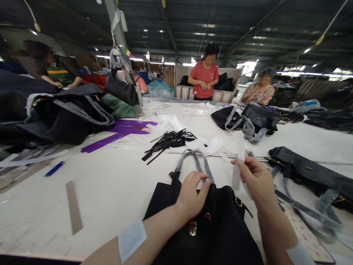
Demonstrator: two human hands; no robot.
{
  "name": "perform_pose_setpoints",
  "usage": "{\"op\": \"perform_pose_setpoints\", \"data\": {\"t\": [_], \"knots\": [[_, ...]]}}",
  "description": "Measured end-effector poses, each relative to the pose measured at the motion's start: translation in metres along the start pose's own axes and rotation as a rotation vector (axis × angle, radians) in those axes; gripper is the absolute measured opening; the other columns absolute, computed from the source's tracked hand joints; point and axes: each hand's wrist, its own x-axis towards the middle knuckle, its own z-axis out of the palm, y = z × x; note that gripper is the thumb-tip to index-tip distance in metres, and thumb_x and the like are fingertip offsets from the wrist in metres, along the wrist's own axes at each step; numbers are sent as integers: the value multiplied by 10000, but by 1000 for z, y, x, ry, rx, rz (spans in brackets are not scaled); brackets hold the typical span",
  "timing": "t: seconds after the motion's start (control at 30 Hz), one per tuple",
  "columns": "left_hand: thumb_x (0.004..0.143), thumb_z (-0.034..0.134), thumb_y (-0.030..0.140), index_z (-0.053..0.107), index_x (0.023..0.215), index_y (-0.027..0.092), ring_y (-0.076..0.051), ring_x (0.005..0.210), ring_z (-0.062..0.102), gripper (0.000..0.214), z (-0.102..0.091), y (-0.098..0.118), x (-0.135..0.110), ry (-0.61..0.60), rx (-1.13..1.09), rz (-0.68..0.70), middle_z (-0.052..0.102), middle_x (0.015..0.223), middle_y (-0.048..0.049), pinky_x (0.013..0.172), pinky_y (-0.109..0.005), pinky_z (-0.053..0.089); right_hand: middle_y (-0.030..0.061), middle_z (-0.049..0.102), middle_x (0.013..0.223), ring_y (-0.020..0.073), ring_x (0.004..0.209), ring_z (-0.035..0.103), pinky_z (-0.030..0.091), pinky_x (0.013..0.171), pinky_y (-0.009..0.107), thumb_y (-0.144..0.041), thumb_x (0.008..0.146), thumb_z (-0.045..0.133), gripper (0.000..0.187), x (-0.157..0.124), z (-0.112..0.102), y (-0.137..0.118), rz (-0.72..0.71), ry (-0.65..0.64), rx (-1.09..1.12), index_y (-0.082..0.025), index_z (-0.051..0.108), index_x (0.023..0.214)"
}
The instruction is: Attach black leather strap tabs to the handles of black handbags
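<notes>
A black handbag with a gold clasp lies in front of me at the table's near edge. Its handles, wrapped in clear plastic, point away from me. At the bag's top edge, by the base of the handles, my left hand is closed, thumb and fingers pinching the bag. Right of the bag, my right hand holds a white strip upright between thumb and fingers. Whether the strip touches the bag, I cannot tell.
Black straps lie in a loose pile beyond the bag. Purple strips, a blue pen-like object and a brown strip are to the left. More black bags lie right and left. Several people work around the table.
</notes>
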Motion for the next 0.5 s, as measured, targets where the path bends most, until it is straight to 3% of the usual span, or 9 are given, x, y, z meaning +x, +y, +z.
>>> {"op": "perform_pose_setpoints", "data": {"t": [0.07,0.17,0.3,0.5], "knots": [[960,346,374,597,1097,187,-211,1046,559,342,-9,3,0,43,-63,57,626,1067,-98,950,-359,426,-4,590,610,153,510,523,346,460,244,-452,869,553,253,-20,9,-26,-48,-201,117,-202,587,863],[958,340,395,576,1136,165,-225,1037,568,375,-17,5,-2,122,-71,63,626,1075,-115,941,-375,433,-46,521,518,130,449,471,299,459,242,-343,844,584,165,-43,33,-43,-133,-395,-29,-217,517,760],[916,466,384,651,967,177,-206,921,609,282,-18,5,2,147,-46,-73,670,957,-79,855,-333,467,-58,527,527,144,489,500,299,516,249,-205,792,566,74,-51,56,-33,-178,-464,-175,-219,493,792],[861,535,468,697,809,144,-186,734,630,366,-13,-8,11,126,-244,-284,698,770,-61,707,-288,481,-70,540,570,155,523,520,284,536,250,-247,791,621,238,-54,52,-29,-199,-543,-201,-211,521,1004]]}}
